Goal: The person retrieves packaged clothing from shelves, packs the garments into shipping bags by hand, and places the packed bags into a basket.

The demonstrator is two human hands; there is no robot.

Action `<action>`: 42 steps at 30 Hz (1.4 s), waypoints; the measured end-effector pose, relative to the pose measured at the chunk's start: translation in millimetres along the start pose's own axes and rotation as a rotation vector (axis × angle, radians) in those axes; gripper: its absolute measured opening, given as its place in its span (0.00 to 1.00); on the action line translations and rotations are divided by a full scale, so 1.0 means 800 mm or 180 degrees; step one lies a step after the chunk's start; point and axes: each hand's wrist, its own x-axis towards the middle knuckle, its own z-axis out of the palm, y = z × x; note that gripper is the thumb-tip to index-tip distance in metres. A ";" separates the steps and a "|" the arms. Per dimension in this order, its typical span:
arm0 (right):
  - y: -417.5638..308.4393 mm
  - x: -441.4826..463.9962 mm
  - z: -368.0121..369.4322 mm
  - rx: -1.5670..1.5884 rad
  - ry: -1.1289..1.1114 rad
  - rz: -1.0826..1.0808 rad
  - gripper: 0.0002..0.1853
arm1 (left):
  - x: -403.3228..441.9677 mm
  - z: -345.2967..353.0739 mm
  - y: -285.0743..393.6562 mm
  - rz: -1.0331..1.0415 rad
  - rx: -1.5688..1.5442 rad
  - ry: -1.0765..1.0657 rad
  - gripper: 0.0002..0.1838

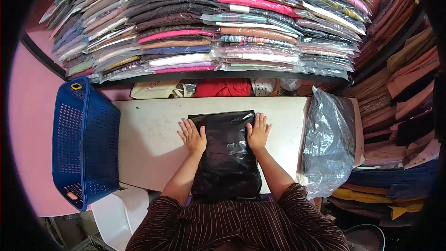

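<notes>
A black plastic-wrapped package (226,158), flat and shiny, lies on the white table (148,118) right in front of my body. My left hand (193,137) rests along its left edge, fingers stretched out and pointing away from me. Along the opposite edge lies my right hand (258,133), its fingers also extended and spread. Both palms touch the package's sides and neither hand grips it. The package's near end reaches my striped shirt (223,223).
A tall blue plastic basket (100,135) stands at the left, above a white plastic chair (123,211). On the table's right end sits a grey clear plastic bag (329,144). Shelves of bagged folded clothes (186,32) rise behind; more folded fabrics (399,88) are stacked at right.
</notes>
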 end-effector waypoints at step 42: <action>0.046 -0.144 -0.065 -0.0174 -0.0769 -0.1675 0.50 | -0.121 -0.055 -0.078 0.1500 -0.0166 -0.0466 0.41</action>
